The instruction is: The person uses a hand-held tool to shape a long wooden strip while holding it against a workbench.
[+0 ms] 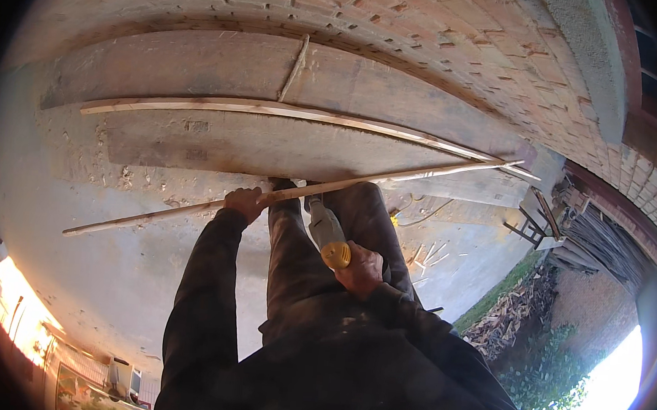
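Observation:
A long, thin wooden pole (437,171) runs aslant across the space in front of my legs, its left end lower in the picture than its right. My left hand (245,204) is closed around the pole left of its middle. In my right hand (362,270) is a power tool (327,228) with a grey body and a yellow rear end. The tool's front reaches up to the pole between my legs. Its working tip is hidden by or behind the pole, so whether it touches the wood I cannot tell.
Beyond the pole, a long squared timber (259,107) lies along wide boards, with a short stick (294,69) across them. A brick wall (431,41) rises behind. Wood offcuts (428,256) and a cable (428,216) lie at right, near stacked sticks (604,243).

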{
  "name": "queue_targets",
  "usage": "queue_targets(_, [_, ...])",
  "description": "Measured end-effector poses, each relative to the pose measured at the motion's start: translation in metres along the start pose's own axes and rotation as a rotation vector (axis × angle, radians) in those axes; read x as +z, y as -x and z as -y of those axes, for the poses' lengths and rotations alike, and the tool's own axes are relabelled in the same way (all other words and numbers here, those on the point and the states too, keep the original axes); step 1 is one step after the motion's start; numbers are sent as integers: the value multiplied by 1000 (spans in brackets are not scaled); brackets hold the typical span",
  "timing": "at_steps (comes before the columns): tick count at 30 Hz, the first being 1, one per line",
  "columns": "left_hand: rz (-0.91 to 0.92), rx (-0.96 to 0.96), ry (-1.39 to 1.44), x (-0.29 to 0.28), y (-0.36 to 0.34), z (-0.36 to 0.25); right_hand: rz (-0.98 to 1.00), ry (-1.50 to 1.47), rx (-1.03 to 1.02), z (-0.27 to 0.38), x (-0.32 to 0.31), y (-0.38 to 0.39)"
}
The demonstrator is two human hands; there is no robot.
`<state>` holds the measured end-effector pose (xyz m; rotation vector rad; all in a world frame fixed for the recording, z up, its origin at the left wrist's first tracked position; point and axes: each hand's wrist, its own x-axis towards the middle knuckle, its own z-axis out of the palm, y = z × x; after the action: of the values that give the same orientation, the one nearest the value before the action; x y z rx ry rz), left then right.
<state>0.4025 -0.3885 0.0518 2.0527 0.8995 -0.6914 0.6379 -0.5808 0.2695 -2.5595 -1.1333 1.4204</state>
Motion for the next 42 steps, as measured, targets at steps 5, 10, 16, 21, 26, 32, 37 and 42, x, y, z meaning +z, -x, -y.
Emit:
queue_targets(5, [-4, -14, -18, 3, -2, 0, -29, 0, -17, -5, 3, 1])
queue_targets(10, [-25, -14, -14, 5, -2, -1, -38, -3, -36, -4, 3, 1])
queue_targets(16, [-9, -4, -3, 1, -1, -5, -40, 36, -57, -9, 8, 2])
queue_targets(21, [77, -47, -12, 2, -3, -1, -32, 53, -70, -9, 8, 3])
queue_targets(26, [70, -57, -36, 0, -4, -4, -39, 55, -59, -9, 10, 2])
queue_targets(32, [81, -44, -33, -2, -4, -4, -40, 39, -42, -9, 10, 4])
queue_targets(37, [89, -40, -49, 0, -5, -3, -70, 46, -63, -10, 10, 3])
queue_targets(42, [109, -53, -60, 1, -7, -2, -92, 41, -73, -12, 15, 3])
